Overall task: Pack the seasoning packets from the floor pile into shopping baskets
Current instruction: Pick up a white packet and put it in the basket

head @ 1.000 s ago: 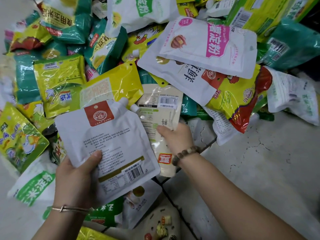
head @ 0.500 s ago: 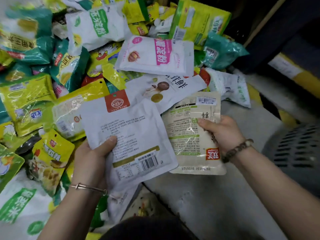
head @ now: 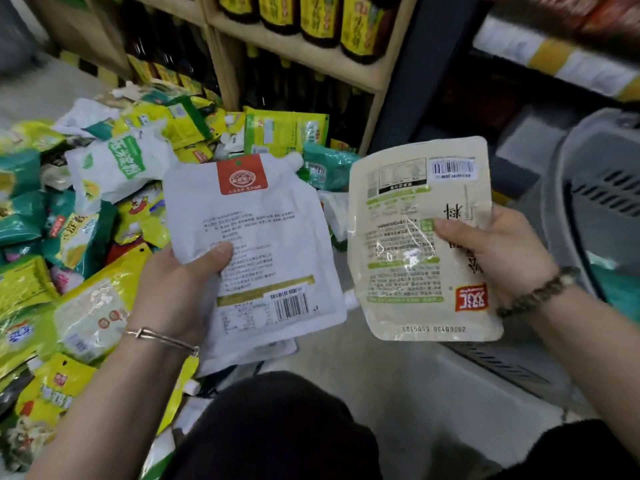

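A white spouted pouch (head: pixel 249 244) is gripped by the left hand (head: pixel 173 292), thumb across its back, long axis pointing away, spout toward the shelf (head: pixel 311 60); a cream packet (head: pixel 408 244), likewise lengthwise with print inverted, is pinched at its edge by the right hand (head: pixel 498 251), between the floor pile (head: pixel 86 202) and the grey basket (head: pixel 595 202).

Grey basket (head: pixel 563 202) half beyond right edge

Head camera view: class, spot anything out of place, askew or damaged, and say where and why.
The heap of yellow, green and white plastic packets sprawls at all angles over the grey floor, by the wooden shelf. The white spouted pouch in the left hand and cream flat packet in the right hand look only creased.
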The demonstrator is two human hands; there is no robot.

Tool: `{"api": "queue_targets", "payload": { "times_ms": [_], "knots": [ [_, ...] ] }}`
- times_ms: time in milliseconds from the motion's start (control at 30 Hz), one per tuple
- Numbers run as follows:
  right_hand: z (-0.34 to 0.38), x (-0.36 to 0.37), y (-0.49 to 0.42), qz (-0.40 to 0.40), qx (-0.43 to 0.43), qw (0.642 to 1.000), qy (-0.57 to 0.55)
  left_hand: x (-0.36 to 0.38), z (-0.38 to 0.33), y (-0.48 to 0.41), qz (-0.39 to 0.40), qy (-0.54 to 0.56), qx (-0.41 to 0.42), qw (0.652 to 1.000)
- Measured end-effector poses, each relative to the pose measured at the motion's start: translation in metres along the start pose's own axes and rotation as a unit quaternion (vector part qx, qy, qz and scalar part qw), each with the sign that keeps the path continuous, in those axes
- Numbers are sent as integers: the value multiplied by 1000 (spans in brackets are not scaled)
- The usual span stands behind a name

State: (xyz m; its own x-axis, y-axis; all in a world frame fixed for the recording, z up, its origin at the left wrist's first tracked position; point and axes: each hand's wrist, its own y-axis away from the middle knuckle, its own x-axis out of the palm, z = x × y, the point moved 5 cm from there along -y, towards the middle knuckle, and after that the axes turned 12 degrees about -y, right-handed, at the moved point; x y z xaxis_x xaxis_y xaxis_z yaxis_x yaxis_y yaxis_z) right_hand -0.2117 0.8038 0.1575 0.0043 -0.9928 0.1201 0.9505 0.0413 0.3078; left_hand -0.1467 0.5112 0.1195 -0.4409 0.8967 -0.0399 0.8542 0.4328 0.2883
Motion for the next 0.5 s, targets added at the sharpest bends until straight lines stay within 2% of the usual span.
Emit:
{"api": "queue_targets", "payload": {
  "times_ms": [67,167,267,367,500],
  "knots": [
    [25,-12,7,-4,-30,999,19,18,-19,1,29,-1,23,999],
    [63,-39,16,-21,-73,995,64,42,-47,0,29,-42,70,996],
    [94,-74,21,-36,-92,994,56,77,-74,5,61,-67,106,990],
    [113,-114,28,-45,-100,994,28,125,-92,18,123,-51,107,985],
    [125,-171,36,-55,-112,991,46,192,-106,36,198,-49,101,974]
  ]
}}
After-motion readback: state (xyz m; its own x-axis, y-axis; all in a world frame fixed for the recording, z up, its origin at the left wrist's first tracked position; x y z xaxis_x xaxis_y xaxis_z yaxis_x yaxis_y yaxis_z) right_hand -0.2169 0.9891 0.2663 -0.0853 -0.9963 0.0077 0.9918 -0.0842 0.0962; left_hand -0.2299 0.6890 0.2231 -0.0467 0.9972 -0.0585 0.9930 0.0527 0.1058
